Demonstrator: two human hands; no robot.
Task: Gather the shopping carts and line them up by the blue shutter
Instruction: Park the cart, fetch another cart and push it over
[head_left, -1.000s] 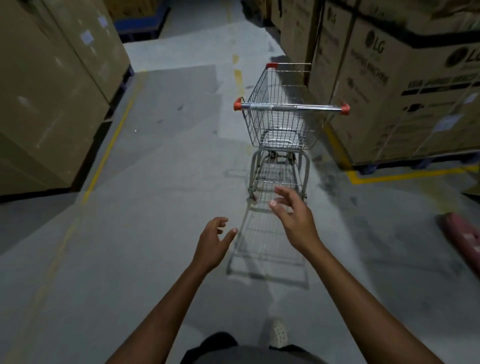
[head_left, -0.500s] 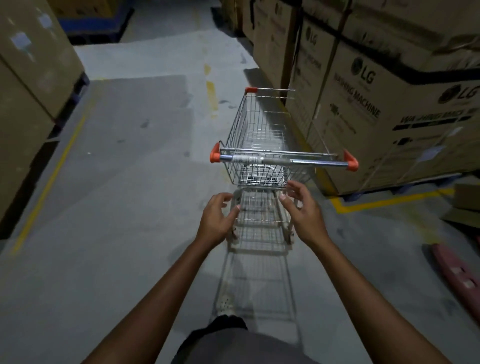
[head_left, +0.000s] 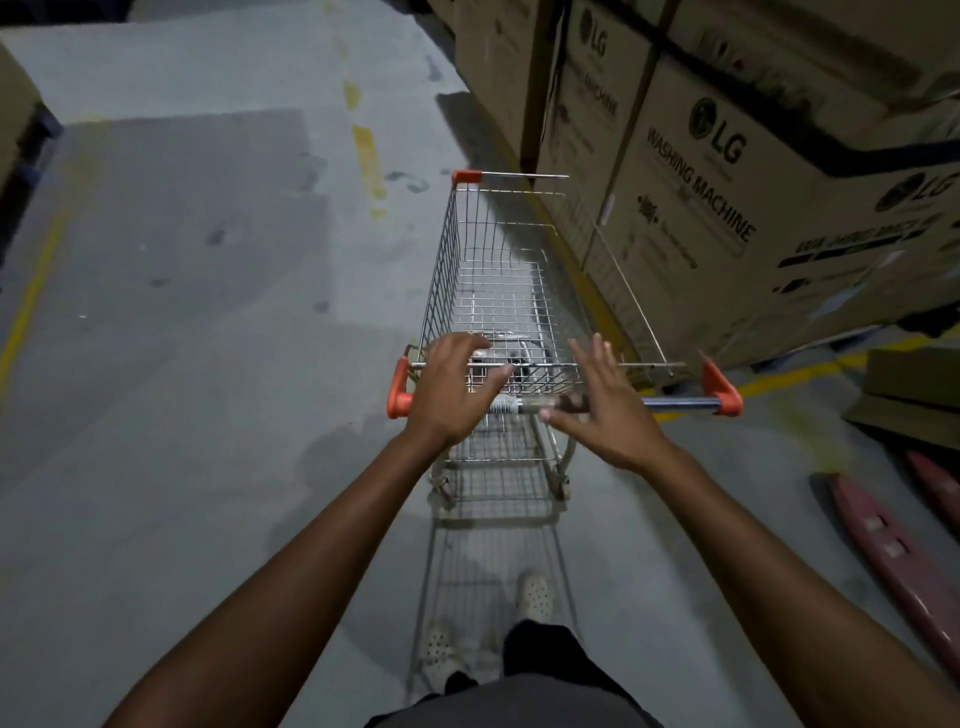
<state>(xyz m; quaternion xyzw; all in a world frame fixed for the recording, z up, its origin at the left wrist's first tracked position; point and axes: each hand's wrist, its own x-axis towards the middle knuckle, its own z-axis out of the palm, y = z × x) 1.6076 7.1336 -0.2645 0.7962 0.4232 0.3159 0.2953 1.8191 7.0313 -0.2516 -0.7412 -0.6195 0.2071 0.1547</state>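
A second ago both hands were short of the cart (head_left: 498, 280); now they are at its bar (head_left: 675, 402). The left hand (head_left: 449, 395) lies over the bar, fingers loose and not wrapped round it. The right hand (head_left: 608, 410) is spread wide, thumb by the bar. So the grab looks close. The cart stands on the floor (head_left: 182, 312) just beside the boxes (head_left: 701, 208). Its long side runs away from the person, front end far, bar near.
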